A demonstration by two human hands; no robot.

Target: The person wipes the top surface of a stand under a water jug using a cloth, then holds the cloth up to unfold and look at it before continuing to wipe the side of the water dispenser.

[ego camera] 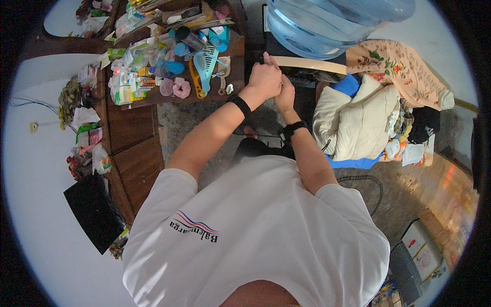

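Note:
My left hand (265, 81) and my right hand (285, 94) are together in front of me, touching, the left partly over the right. Fingertips point away from my body. Whether anything is between the fingers is hidden. Dark bands circle both wrists. Just beyond the hands lies the left end of a curved cream-coloured edge (310, 64) on a dark unit. A large clear blue water bottle (326, 27) stands above that unit. At the left, nearest to my hands on the wooden dresser, are a light-blue comb (206, 67) and an orange comb (196, 80).
The wooden dresser (132, 147) holds small boxes (128, 90), bottles and a pink scrunchie (181, 88). On the right are cream cushions (364, 119), a floral cloth (399, 69) and blue fabric (355, 162). A dark ribbed hose or cord (379, 188) curves across the floor.

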